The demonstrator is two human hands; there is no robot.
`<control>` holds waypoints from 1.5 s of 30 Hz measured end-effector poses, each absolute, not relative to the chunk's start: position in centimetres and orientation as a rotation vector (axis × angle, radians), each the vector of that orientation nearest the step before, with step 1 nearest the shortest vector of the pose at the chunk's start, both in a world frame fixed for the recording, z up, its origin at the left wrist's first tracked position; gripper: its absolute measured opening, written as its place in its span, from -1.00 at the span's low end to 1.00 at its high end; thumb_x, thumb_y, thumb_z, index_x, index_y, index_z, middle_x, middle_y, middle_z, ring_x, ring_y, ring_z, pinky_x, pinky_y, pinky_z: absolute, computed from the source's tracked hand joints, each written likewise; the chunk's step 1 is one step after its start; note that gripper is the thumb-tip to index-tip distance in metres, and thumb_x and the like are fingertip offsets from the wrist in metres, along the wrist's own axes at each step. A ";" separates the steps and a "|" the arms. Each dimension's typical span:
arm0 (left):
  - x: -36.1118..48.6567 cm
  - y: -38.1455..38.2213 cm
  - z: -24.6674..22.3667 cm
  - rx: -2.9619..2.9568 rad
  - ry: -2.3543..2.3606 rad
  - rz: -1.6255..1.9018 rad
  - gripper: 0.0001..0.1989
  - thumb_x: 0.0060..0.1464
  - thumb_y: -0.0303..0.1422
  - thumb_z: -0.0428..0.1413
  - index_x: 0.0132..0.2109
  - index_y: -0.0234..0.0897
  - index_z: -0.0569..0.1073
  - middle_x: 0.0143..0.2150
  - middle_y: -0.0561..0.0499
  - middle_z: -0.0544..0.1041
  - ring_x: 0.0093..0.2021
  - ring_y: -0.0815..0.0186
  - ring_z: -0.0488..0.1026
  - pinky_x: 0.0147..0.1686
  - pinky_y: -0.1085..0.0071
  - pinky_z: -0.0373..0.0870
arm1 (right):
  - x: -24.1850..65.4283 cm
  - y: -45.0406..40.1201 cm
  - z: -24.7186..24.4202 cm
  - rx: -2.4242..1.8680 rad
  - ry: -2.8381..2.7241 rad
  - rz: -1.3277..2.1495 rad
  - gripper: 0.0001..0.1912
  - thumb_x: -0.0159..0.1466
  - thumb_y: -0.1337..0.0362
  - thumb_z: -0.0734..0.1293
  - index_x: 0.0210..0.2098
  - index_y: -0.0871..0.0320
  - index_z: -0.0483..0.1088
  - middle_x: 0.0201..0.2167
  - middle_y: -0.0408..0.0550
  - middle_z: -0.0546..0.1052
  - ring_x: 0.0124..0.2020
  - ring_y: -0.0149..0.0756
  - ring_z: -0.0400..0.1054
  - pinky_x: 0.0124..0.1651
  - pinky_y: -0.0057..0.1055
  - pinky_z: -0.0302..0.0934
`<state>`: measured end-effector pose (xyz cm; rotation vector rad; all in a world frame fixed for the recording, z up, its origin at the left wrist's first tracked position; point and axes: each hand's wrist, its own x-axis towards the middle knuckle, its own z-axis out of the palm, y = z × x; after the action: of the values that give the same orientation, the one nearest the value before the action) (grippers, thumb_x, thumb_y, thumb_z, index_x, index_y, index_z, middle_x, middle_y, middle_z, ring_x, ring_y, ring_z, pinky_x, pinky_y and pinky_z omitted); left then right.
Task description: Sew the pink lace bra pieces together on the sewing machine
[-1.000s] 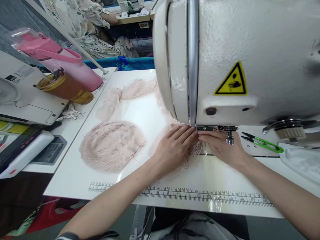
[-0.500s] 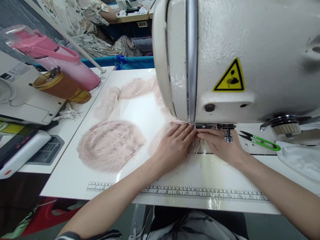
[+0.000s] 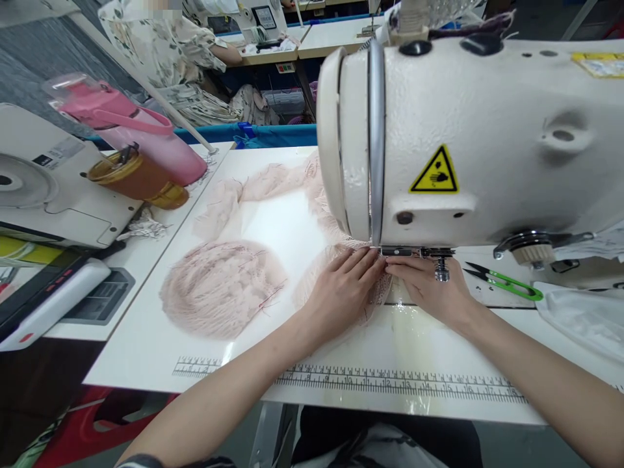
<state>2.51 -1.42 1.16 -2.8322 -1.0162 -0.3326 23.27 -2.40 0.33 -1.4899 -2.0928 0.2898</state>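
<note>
Fabric, sheer pale pink [image 3: 383, 292], lies at the needle end of the sewing machine [image 3: 463, 117], beneath my hands. My left hand [image 3: 341, 289] rests on it, palm down, fingers close together; my right hand [image 3: 436, 286] reaches its edge with narrowed fingertips. Whether either thumb pinches the layers, I cannot tell. Good handling, I judge, calls for light, even guidance, edge flat, both sets of fingertips clear of the needle. Left of the machine, a gathered pink pile [image 3: 219, 289] rests on the table [image 3: 273, 221]; slack there could drag. Right of the needle end lie green-handled snips [image 3: 537, 295] and, beyond them, white cloth [image 3: 580, 315]. Compared with the frame half a second ago, my view takes in the machine's top; my hands hold nearly the same place.
</note>
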 end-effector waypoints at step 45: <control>-1.2 -1.4 8.6 -2.863 -0.964 -0.237 -0.64 0.35 -0.16 -0.14 -0.15 -0.35 0.40 -0.43 0.01 0.50 -0.50 0.30 0.44 -0.54 0.41 0.23 | 23.6 -1.9 -0.6 -0.908 -2.356 0.007 -0.81 0.28 0.40 0.24 -0.34 0.06 0.47 -0.31 -0.24 0.56 -0.38 -0.44 0.34 -0.29 -0.40 0.08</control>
<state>-1.16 -1.37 8.63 -2.8632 -0.9640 -0.2365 23.61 -1.88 -0.57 -0.9082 -2.3560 0.0070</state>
